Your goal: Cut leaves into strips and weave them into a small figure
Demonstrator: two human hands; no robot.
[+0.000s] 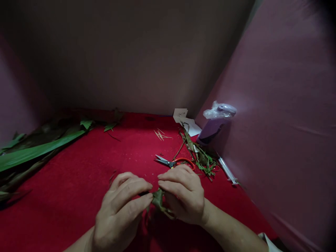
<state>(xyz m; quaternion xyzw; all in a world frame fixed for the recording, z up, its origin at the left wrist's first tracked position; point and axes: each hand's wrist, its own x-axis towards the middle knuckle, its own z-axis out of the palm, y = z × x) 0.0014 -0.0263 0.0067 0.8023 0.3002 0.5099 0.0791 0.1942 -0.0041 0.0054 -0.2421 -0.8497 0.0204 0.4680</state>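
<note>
Between my two hands is a small folded green leaf (158,198), dull in colour, with a thin stem-like strand trailing below it. My left hand (123,210) pinches its left side with thumb and fingers. From the right, my right hand (183,194) grips the same leaf, its fingers curled over the top edge and partly hiding it. Just beyond my right hand lie scissors (172,163) with red handles, blades apart and pointing left.
Long green leaves (44,150) are heaped at the left. Toothpicks (161,135) lie mid-table on the red cloth (86,178). Leaf scraps (206,162), a syringe (228,171), white paper (191,126) and a purple bottle (212,130) topped with clear plastic stand along the right wall.
</note>
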